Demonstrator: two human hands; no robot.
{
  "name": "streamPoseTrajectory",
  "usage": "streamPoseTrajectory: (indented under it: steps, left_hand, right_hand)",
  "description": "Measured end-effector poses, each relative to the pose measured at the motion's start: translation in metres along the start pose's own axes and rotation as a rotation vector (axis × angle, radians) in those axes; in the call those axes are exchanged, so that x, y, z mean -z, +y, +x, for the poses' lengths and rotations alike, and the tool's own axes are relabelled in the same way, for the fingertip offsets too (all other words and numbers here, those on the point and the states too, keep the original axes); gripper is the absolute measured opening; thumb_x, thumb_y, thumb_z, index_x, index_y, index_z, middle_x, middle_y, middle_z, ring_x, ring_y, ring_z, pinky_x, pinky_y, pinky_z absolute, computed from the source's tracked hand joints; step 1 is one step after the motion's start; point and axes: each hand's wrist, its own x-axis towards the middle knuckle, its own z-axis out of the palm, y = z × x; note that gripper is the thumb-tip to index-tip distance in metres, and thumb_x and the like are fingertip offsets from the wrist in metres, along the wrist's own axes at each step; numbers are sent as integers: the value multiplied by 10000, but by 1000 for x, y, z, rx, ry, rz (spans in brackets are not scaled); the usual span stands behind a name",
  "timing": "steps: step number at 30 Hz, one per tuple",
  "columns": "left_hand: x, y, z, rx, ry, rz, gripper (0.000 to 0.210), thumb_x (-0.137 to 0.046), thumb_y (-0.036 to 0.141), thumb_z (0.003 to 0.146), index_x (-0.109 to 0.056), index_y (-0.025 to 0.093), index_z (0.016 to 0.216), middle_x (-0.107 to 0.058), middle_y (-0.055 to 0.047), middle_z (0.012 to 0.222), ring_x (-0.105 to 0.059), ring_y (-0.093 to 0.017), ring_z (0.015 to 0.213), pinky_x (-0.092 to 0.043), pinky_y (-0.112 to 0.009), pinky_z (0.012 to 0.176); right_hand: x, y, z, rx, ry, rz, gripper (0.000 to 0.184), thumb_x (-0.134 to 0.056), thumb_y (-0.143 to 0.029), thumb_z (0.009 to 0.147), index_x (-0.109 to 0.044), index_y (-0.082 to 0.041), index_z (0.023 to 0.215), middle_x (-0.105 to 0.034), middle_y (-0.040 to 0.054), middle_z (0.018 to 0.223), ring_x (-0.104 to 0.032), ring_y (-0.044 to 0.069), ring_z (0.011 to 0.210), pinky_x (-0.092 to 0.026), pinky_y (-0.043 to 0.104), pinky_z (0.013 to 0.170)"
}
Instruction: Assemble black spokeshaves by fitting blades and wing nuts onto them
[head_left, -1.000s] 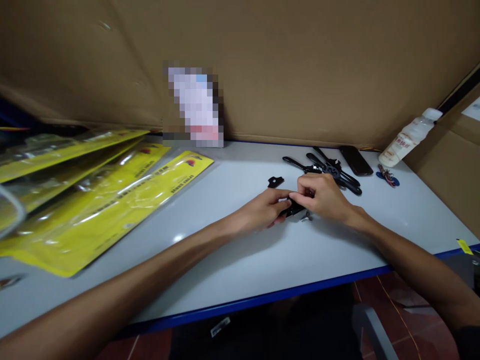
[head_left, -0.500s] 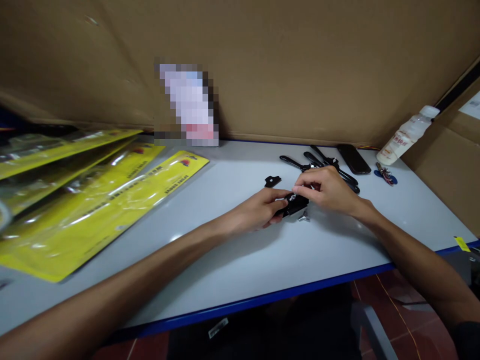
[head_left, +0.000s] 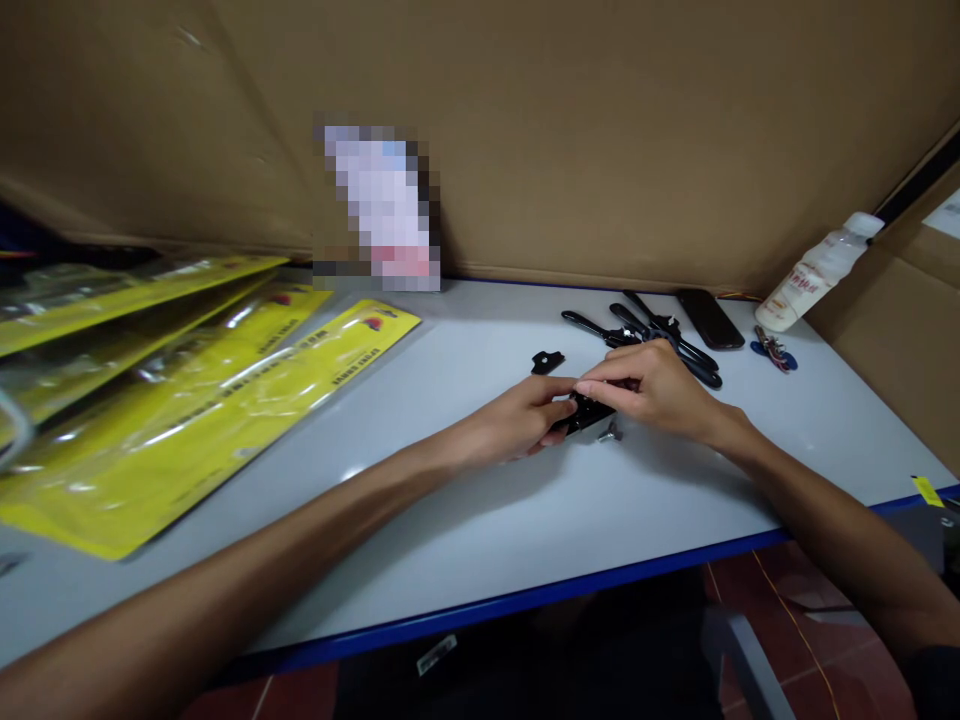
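Observation:
My left hand [head_left: 536, 415] is closed around a black spokeshave [head_left: 589, 412], whose ends are largely hidden by my hands. A pale strip shows along the spokeshave's near side. Over its top, the thumb and fingers of my right hand [head_left: 637, 385] are pinched together close to my left fingertips; whatever is between them is too small to make out. Just below the spokeshave lies a small silvery screw [head_left: 611, 432]. Beyond my left hand rests a loose black metal plate [head_left: 547, 361] with a hole. Several black spokeshaves [head_left: 660, 335] are piled behind my right hand.
Yellow-backed clear packages [head_left: 225, 430] overlap on the left of the white table [head_left: 450, 540]. To the right are a phone [head_left: 710, 319], keys [head_left: 774, 350] and a tilted bottle [head_left: 817, 275]. A cardboard wall [head_left: 562, 150] stands behind; a blurred-out item [head_left: 390, 210] leans against it.
My right fingertips have shifted slightly left and down over the spokeshave, covering the shiny fitting that showed there before. My left hand keeps its hold.

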Motion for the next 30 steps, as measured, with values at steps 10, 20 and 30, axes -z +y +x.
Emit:
streamPoseTrajectory:
  steps: [10, 20, 30]
  left_hand:
    - [-1, 4, -1, 10, 12, 2, 343, -367, 224, 959, -586, 148, 1212, -394, 81, 533, -269, -78, 382, -234, -181, 373]
    - [-2, 4, -2, 4, 4, 15, 343, -354, 222, 949, -579, 141, 1195, -390, 77, 535, -257, -78, 389, -225, -185, 388]
    - [-1, 3, -1, -2, -8, -1, 356, -365, 201, 954, -596, 132, 1216, -396, 78, 529, -271, -79, 380, -233, -202, 393]
  right_hand:
    - [1, 1, -1, -36, -37, -140, 357, -560, -246, 917, -645, -161, 582, -576, -1, 579, -450, 101, 557, -304, 266, 578]
    - [-4, 4, -2, 5, 18, -220, 336, -507, -245, 937, -695, -165, 670, -627, 31, 646, -520, 134, 631, -317, 281, 611]
    - [-6, 0, -3, -1, 1, -190, 353, -493, -253, 934, -677, -178, 642, -607, 13, 613, -473, 120, 591, -302, 276, 594]
